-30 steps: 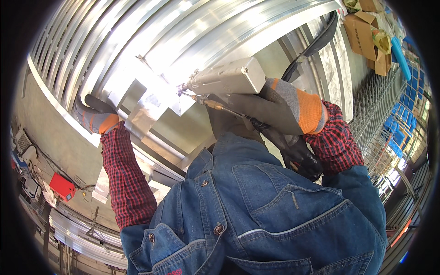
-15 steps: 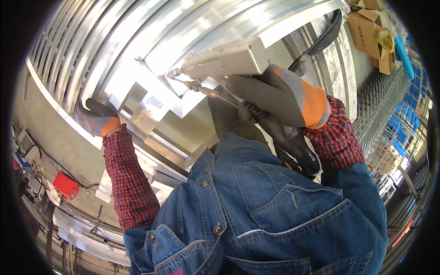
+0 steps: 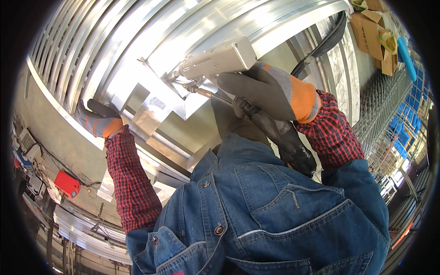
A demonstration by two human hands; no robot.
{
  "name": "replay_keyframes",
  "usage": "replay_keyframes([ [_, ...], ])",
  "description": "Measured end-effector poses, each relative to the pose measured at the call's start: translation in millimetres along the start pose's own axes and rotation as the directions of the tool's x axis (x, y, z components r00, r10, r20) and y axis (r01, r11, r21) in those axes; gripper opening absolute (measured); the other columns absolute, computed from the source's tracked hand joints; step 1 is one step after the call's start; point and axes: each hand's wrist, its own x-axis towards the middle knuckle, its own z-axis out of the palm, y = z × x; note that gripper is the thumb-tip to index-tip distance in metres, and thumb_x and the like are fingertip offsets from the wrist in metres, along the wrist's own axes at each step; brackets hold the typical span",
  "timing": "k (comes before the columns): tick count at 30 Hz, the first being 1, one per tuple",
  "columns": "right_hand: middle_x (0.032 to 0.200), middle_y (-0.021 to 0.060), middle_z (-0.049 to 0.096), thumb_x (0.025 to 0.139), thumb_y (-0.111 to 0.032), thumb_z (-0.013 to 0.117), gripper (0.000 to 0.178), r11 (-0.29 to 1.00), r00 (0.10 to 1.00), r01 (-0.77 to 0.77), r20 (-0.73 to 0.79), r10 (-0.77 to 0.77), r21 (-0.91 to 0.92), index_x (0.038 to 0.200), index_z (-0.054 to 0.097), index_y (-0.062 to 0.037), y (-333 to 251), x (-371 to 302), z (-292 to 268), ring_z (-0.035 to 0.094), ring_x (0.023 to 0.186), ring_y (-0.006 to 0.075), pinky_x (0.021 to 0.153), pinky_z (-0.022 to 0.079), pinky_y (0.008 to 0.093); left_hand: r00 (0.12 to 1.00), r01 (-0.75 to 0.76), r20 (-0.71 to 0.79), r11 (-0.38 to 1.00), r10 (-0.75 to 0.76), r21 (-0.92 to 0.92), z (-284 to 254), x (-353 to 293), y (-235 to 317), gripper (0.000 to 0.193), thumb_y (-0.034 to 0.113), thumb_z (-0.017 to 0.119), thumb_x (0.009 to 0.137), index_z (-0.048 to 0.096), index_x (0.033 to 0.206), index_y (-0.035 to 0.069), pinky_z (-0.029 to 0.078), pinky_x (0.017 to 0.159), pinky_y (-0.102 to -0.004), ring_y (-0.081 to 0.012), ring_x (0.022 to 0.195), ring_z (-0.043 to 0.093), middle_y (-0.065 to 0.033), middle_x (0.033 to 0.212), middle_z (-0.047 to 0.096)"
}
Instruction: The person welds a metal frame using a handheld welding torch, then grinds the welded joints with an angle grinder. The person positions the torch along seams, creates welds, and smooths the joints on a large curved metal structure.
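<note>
My right hand (image 3: 270, 94), in a grey and orange glove, is closed around the handle of a grey, box-bodied welding gun (image 3: 220, 59). The gun's thin nozzle (image 3: 170, 78) points left at a corner joint of a shiny metal frame (image 3: 149, 103). Beneath the nozzle runs a slim brass-coloured feed tube (image 3: 201, 91). A thick black hose (image 3: 288, 137) trails from the gun toward my body. My left hand (image 3: 101, 118), gloved alike, rests at the outer end of the metal slats (image 3: 73, 87), thumb and fingers apart. The undersides of its fingers are hidden.
Long parallel slats fill the far side. A black strap or hose (image 3: 323, 46) hangs over bars at right. Cardboard boxes (image 3: 369, 34) and wire mesh (image 3: 380, 110) lie farther right. At left, a red box (image 3: 67, 184) stands on the floor among cables.
My right hand and the welding gun have shifted a little left and the nozzle sits slightly lower along the joint. My left hand stays almost in place.
</note>
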Motion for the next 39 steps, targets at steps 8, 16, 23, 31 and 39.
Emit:
replay_keyframes([
  [8,0.081,0.0105,0.075,0.113,-0.045,0.058,0.057,1.000,0.999,-0.021,-0.037,0.022,0.013,0.137,0.070,0.0057,0,1,2,0.070,0.076,0.0153,0.072,0.056,0.0325,0.998,-0.062,-0.033,0.998,0.062,-0.009,2,-1,-3,0.053,0.040,0.049,0.114,0.063,0.147,0.000,0.049,0.114,-0.0542,-0.0456,0.133,0.062,-0.0272,0.142,0.067],
  [16,0.082,0.0101,0.075,0.113,-0.046,0.059,0.057,0.992,0.995,-0.098,-0.009,0.099,0.076,0.136,0.070,0.0056,0,5,-2,0.071,0.075,0.0151,0.070,0.057,0.0321,0.994,-0.104,-0.030,0.994,0.104,0.022,4,1,-8,0.046,0.031,0.053,0.113,0.065,0.143,-0.002,0.050,0.114,-0.0519,-0.0430,0.134,0.062,-0.0249,0.141,0.068],
  [23,0.083,0.0100,0.075,0.113,-0.043,0.060,0.055,0.985,0.989,-0.145,0.006,0.145,0.094,0.137,0.069,0.0057,-1,5,-3,0.071,0.076,0.0146,0.068,0.057,0.0307,0.983,-0.174,-0.062,0.984,0.175,0.022,7,0,-13,0.047,0.030,0.056,0.109,0.065,0.141,-0.003,0.050,0.114,-0.0541,-0.0441,0.131,0.064,-0.0257,0.137,0.069],
  [31,0.083,0.0100,0.073,0.113,-0.040,0.061,0.053,0.985,1.000,-0.025,0.010,0.024,0.173,0.140,0.067,0.0051,-2,3,1,0.070,0.075,0.0143,0.067,0.057,0.0306,0.992,-0.124,-0.020,0.991,0.125,0.046,3,1,-8,0.050,0.034,0.054,0.110,0.065,0.143,-0.002,0.050,0.114,-0.0530,-0.0441,0.131,0.064,-0.0252,0.139,0.069],
  [39,0.080,0.0088,0.071,0.113,-0.041,0.060,0.056,0.985,0.995,-0.092,-0.018,0.096,0.143,0.147,0.063,0.0038,-2,1,0,0.070,0.072,0.0155,0.067,0.056,0.0318,0.990,-0.137,-0.035,0.990,0.138,0.022,4,2,-9,0.051,0.035,0.056,0.110,0.065,0.144,-0.002,0.052,0.113,-0.0529,-0.0443,0.130,0.065,-0.0254,0.138,0.070],
])
